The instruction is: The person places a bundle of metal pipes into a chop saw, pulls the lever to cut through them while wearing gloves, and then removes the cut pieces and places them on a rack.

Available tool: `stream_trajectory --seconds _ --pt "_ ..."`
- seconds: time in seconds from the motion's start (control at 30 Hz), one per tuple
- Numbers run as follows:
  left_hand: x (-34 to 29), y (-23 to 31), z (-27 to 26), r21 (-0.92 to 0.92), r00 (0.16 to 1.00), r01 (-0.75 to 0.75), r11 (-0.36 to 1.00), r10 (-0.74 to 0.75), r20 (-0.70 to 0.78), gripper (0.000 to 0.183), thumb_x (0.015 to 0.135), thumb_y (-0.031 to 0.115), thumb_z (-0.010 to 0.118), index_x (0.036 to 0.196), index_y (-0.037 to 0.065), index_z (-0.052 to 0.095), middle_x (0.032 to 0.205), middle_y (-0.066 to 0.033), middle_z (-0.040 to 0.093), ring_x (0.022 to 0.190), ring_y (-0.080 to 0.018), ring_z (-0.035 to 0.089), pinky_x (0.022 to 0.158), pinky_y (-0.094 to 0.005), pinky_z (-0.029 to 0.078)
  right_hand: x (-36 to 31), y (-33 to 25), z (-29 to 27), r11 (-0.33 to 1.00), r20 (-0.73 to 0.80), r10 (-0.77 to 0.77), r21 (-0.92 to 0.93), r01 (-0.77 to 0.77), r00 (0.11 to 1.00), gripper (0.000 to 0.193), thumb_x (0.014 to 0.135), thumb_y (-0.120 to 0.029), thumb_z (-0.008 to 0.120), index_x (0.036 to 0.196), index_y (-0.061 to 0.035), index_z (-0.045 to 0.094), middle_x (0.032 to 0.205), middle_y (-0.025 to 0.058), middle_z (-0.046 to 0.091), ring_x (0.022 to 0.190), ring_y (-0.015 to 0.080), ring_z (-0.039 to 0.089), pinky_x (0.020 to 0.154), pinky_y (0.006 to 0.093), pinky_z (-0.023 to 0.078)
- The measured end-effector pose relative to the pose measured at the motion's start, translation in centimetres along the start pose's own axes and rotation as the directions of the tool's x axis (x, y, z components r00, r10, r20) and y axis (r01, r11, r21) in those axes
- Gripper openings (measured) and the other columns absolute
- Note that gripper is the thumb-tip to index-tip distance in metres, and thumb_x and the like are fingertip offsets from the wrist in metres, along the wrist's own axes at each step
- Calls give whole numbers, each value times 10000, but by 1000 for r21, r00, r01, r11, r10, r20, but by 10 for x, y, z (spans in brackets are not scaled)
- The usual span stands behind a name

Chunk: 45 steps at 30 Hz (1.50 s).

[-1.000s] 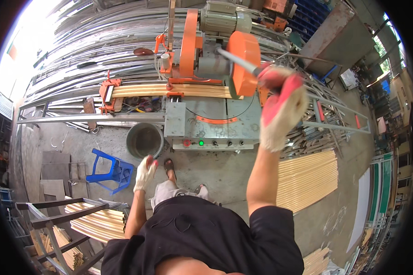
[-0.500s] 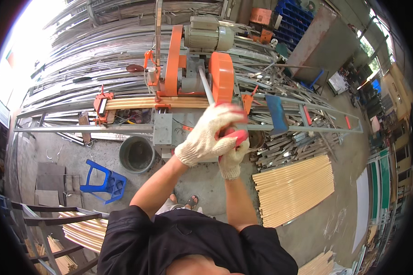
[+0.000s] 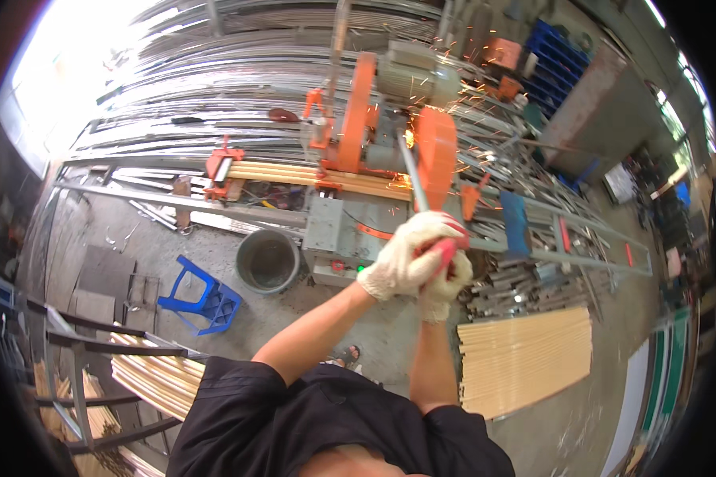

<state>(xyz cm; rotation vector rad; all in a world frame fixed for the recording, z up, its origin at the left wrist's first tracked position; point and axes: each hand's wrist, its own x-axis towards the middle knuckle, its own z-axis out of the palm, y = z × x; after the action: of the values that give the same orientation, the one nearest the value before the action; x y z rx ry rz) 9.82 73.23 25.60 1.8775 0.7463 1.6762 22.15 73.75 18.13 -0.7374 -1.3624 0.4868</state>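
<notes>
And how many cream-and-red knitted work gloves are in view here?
2: one on the left hand, the other on the right hand close beside it, both at the near end of the grey lever. Others may be hidden.

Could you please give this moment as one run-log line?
left hand: on lever | right hand: on lever | saw: throwing sparks | tubes: reaching saw | green button: lit
</notes>
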Motion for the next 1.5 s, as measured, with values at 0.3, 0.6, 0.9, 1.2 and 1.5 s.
stream_trajectory --seconds 0.3,0.6,0.9,1.2,1.5 --pt "-13 10 6 -95 999 -38 995 38 6 200 946 191 584 1010 33 687 1062 -151 674 1094 -359 604 1022 -461 455 -16 16 -20 939 -10 191 293 -180 982 225 1039 -175 618 1102 32 676 1094 64 684 951 161 651 842 331 563" --pt "-12 -4 -2 -88 995 -97 991 94 -38 175 898 186 627 1008 67 695 1044 -125 684 1060 -352 627 976 -478 480 -27 35 -24 975 -5 186 127 -184 982 186 1029 -139 612 1176 -29 638 1115 71 659 975 201 640 881 348 555" --pt "-15 -17 3 -96 994 -105 990 106 9 253 856 218 627 1051 76 700 1075 -108 677 1072 -344 601 997 -470 458 -36 23 -32 969 -41 187 175 -177 982 287 994 -255 697 1159 -45 592 1133 75 634 990 191 634 834 367 581" --pt "-17 -21 -5 -141 993 -106 984 112 37 257 824 212 646 1030 70 702 1060 -103 675 1037 -345 604 959 -468 467 -42 21 -18 988 -246 152 32 -148 957 264 926 -280 727 914 -29 644 945 39 643 832 158 616 715 319 502" --pt "-19 -27 -3 -135 991 -120 983 127 39 276 803 206 629 1029 73 713 1081 -103 682 1049 -338 606 950 -469 463 -48 20 -27 985 -118 67 -150 -84 991 274 999 -316 653 1068 -54 616 1062 43 630 920 169 634 762 339 556"
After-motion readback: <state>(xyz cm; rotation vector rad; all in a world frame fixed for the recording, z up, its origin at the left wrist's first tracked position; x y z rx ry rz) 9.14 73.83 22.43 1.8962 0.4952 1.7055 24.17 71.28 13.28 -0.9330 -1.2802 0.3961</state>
